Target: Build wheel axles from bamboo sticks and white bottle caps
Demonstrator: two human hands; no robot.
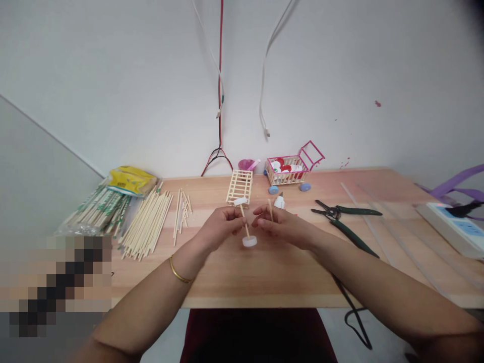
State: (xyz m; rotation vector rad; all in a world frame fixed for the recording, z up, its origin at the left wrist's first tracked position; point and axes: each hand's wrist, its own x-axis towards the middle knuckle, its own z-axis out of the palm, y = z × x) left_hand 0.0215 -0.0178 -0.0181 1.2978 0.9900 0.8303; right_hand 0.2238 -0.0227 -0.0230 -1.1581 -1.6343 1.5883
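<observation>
My left hand [221, 224] pinches a short wooden stick with a white bottle cap on each end [245, 227], like an axle with two wheels; the lower cap hangs just above the wooden table [264, 277]. My right hand [282, 226] is closed beside it, its fingertips close to the stick, and it holds a second short stick [270, 209] upright. The nozzle of a glue gun [280, 201] pokes out behind the right hand. A small ladder-like frame of sticks [240, 186] lies just beyond my hands.
Loose chopsticks [149, 224] and wrapped bundles [96, 212] lie at the left beside a yellow packet [130, 180]. A pink toy cart [289, 171] stands by the wall. Green pliers [346, 217], clear glue sticks [393, 237] and a power strip [451, 227] lie right.
</observation>
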